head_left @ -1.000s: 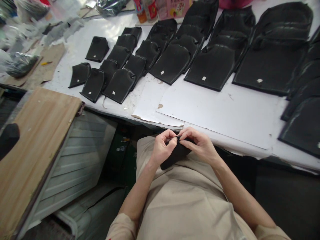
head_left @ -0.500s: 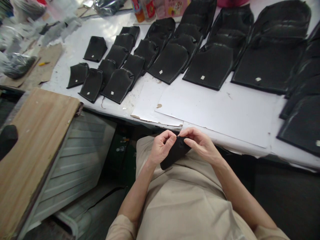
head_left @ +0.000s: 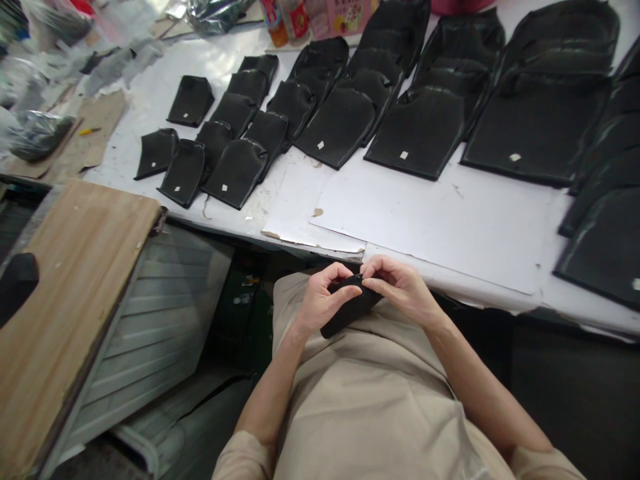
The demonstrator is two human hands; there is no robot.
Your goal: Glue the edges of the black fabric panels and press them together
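Note:
Over my lap, just below the table's front edge, both hands grip a small black leather-like piece [head_left: 350,312]. My left hand [head_left: 323,297] has its thumb lying across the near face, with the fingers behind the upper edge. My right hand [head_left: 395,287] pinches the top edge between thumb and fingertips. The fingertips of both hands are close together there, and whatever small detail lies between them cannot be made out. On the table ahead lie rows of similar black pieces [head_left: 415,127], several bearing a small pale sticker.
The white-covered table [head_left: 480,227] runs across in front. At its back stand bottles [head_left: 297,20] and a pink box [head_left: 350,15]. Plastic bags [head_left: 40,133] and a yellow tool [head_left: 90,131] lie far left. A wooden board [head_left: 75,267] tops a slatted cabinet [head_left: 145,313] at my left.
My left thumb has shifted right, across the face of the black piece. The right fingers stay at the top edge, with the thumb a little closer to it.

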